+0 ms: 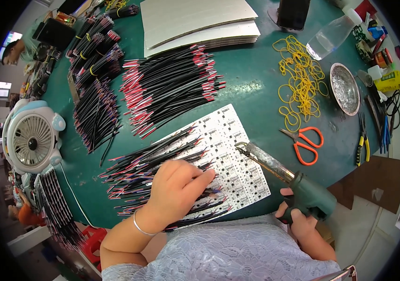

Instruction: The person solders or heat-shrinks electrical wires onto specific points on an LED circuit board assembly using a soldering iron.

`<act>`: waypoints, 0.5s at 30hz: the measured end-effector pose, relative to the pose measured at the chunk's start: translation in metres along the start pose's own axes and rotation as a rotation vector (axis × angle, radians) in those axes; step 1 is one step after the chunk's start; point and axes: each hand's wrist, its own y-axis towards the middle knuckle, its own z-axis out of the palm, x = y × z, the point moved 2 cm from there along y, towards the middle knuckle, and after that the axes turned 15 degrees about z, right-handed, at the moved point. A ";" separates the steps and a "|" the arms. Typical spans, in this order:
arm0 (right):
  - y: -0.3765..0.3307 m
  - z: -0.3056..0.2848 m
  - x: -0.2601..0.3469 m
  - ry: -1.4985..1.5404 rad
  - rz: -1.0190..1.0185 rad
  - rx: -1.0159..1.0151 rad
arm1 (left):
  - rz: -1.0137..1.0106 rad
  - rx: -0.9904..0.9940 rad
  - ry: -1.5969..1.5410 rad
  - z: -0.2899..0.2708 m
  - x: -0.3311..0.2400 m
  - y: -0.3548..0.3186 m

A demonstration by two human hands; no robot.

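Note:
My left hand (176, 185) is closed, thumb and forefinger pinched together, over a white panel of small circuit boards (228, 145). What the fingertips hold is hidden; black wires (148, 157) with red ends lie under and around that hand, many across the panel's left part. In my right hand (300, 222) is a dark green soldering gun (312, 194), gripped by its handle. Its metal barrel points up and left, with the tip above the panel's right part.
Beyond the panel lie a pile of black wires (172, 84) and stacked pale boards (200, 21). Orange scissors (306, 145), yellow rubber bands (300, 79), a metal bowl (345, 89), pliers (362, 140) and a clear bottle (333, 35) are at right. A small fan (32, 143) stands left.

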 end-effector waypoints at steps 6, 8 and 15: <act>-0.005 -0.012 -0.017 -0.245 -0.054 0.127 | -0.107 0.097 -0.022 0.011 -0.015 -0.009; -0.007 -0.003 -0.008 -0.233 0.003 0.050 | -0.108 0.102 -0.049 0.013 -0.015 -0.011; -0.010 -0.006 -0.013 -0.447 0.023 -0.023 | -0.132 0.075 -0.059 0.015 -0.015 -0.009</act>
